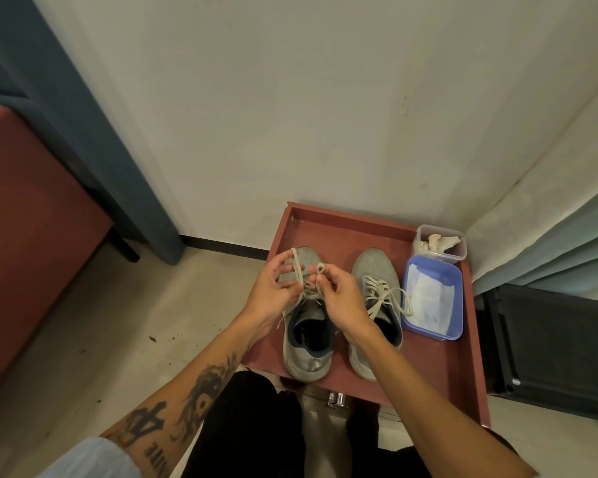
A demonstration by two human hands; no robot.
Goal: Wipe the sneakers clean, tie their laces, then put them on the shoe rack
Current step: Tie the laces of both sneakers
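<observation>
Close beside sneakers [377,267], blue tub [439,274].

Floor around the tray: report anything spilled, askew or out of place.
Dark crumbs lie scattered on the pale floor left of the red tray, like spilled dirt. On the tray nothing is tipped; the sneakers stand upright side by side.

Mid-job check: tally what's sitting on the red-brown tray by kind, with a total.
Grey mesh sneakers: 2
Blue plastic tub: 1
Clear plastic container: 1
White cloth in the tub: 1
Crumpled white wads in the container: too bunched to count
Total: 5, wads left out
</observation>
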